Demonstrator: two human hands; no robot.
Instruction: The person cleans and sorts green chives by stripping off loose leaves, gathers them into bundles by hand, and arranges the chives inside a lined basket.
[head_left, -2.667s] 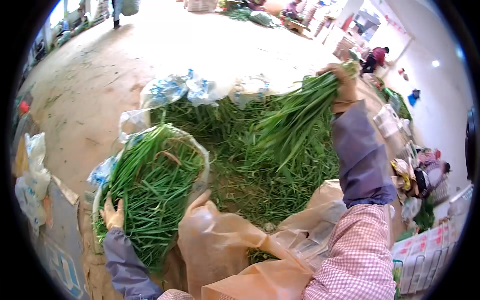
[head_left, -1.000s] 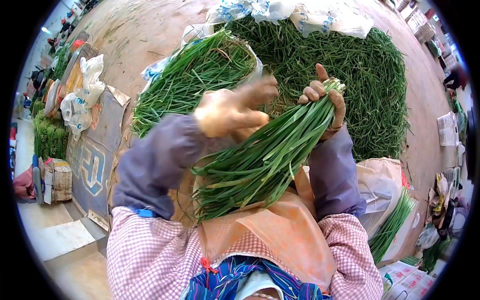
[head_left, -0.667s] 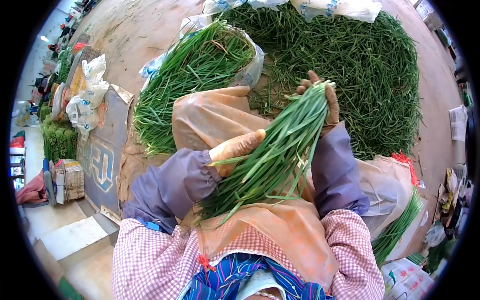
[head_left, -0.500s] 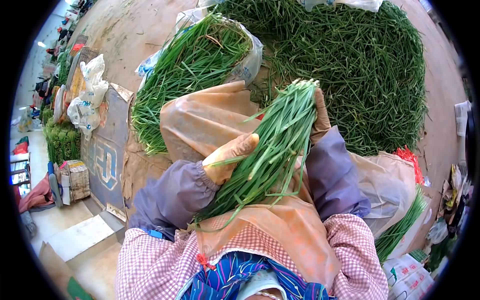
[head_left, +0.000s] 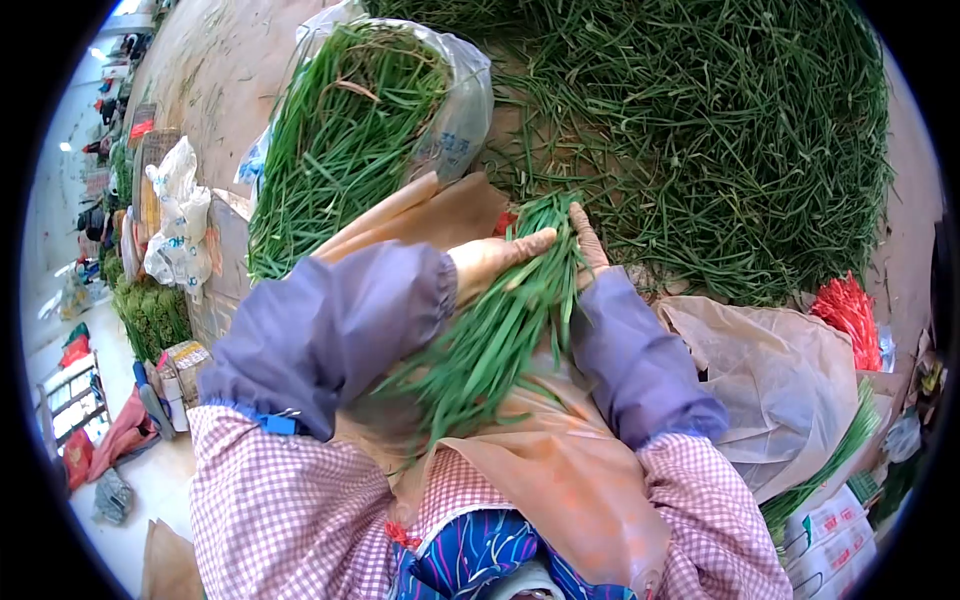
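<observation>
A bunch of garlic chives (head_left: 490,350) lies slanted over my lap, its loose leaves trailing toward my body and slightly blurred. Its far end is held between both hands. My left hand (head_left: 492,264) grips it from the left, thumb laid along the leaves. On the right side, my right hand (head_left: 588,242) closes round the same end; most of its fingers are hidden behind the chives. Both hands seem to be gloved. Beneath the bunch is a tan plastic apron (head_left: 560,465).
A large heap of loose chives (head_left: 720,140) covers the ground ahead and right. An open plastic bag (head_left: 465,100) packed with chives (head_left: 340,150) stands front left. Red ties (head_left: 848,318) lie at right, near a cloudy plastic sheet (head_left: 770,380) and more chives (head_left: 830,470).
The bunch has dropped lower and tilted, its pale cut ends no longer standing up in view. My hands have come closer together near its far end. The camera view has shifted.
</observation>
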